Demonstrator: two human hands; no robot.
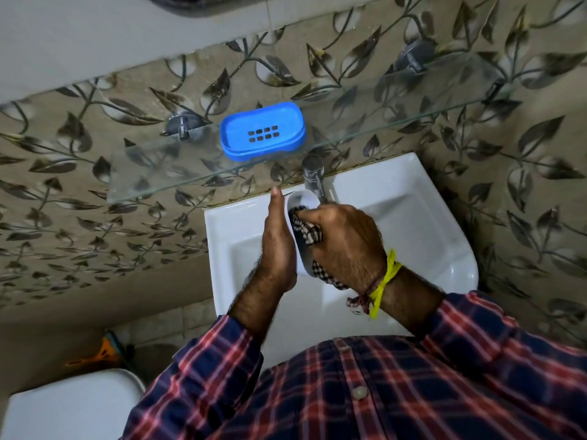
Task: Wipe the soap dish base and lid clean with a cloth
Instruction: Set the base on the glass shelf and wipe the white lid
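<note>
Head view, and the white lid (301, 201) is up in both hands over the basin (397, 217), standing on edge with its hollow side turned to the right hand. It looks like thin moulded plastic: light, stiff, smooth, and probably slippery if wet, so it wants support along its long edge rather than a pinch at one corner. That is what it gets. The left hand (276, 246) lies flat against the lid's outer side, fingers straight, thumb running up beside the rim, bracing it like a backstop. The right hand (344, 246) is balled round the checked cloth (306, 231), soft and bunched, and pushes the wad into the hollow; a loose tail of it hangs below the wrist. So the hands are close together with the lid sandwiched between.

Just beyond the fingertips stands the chrome tap (313, 174). Farther out, above and ahead of the left hand, the blue base (263, 131) sits on the glass shelf (413, 119), well apart from both hands, drain slots facing up. My read: the lid is being wiped, and the base's turn cannot be judged from here. Low at the left, a white toilet lid (70, 408).
</note>
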